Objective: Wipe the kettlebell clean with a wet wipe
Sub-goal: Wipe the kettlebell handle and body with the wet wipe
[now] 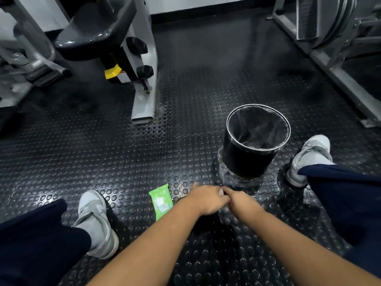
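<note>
While the left hand (206, 200) and right hand (241, 201) meet fingertip to fingertip, the right pinches a pale wipe (221, 193). The left's fingers curl against it, grip unclear. Under both wrists sits a dark mass, probably the kettlebell (206, 222). A green wipe pack (160, 200) lies left of the left hand, and a bin (257, 141) stands beyond the right. Wiping looks barely begun.

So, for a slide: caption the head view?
Left hand meets right hand beside a green wipe pack, bin ahead.

wet wipe (221, 193): small white wad, mostly hidden. wipe pack (161, 201): green, lying flat, just left.
</note>
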Tool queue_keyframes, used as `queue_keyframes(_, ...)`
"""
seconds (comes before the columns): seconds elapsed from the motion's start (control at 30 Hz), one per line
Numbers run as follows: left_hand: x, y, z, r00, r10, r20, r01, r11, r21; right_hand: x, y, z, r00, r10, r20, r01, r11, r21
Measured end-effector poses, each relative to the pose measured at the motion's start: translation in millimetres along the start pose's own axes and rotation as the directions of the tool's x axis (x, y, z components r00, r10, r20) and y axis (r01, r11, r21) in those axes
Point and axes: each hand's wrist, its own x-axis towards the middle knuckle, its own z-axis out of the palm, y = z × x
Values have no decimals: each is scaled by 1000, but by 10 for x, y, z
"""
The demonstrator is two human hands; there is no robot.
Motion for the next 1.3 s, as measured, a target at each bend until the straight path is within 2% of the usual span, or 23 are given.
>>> queue_keyframes(0.13, 5, -114, 16, 999, -5, -39, 3, 999, -47, -12, 5, -28, 1000, -9, 5, 9, 999, 35)
queue_keyframes(0.27, 30, -613, 3, 989, -143, -35, 144, 990, 5, -11, 6, -35, 1000, -21, -13, 22, 1000, 11)
queue_keyframes(0.4, -21, -897, -11, 974, -226, -13, 225, 973, -58, -20, -9, -36, 1000, -7, 0, 7, 1000, 13)
queue_keyframes(0.53, 19, -615, -28, 991, -131, -22, 131, 991, -12, -20, -20, -38, 1000, -5, -5, 5, 1000, -21)
queue_keyframes(0.73, 24, -271, 15, 992, -28, -125, 31, 999, 22, -40, -40, -49, 1000, -6, -11, 6, 999, -45)
queue_keyframes(1.07, -30, -950, 123, 966, -107, -237, 72, 986, -152, -52, -68, -49, 999, 39, 9, -38, 999, -34)
queue_keyframes(1.3, 9, -929, 52, 946, -110, -305, 81, 991, -107, -49, -261, -286, 989, 71, 129, -64, 996, -54)
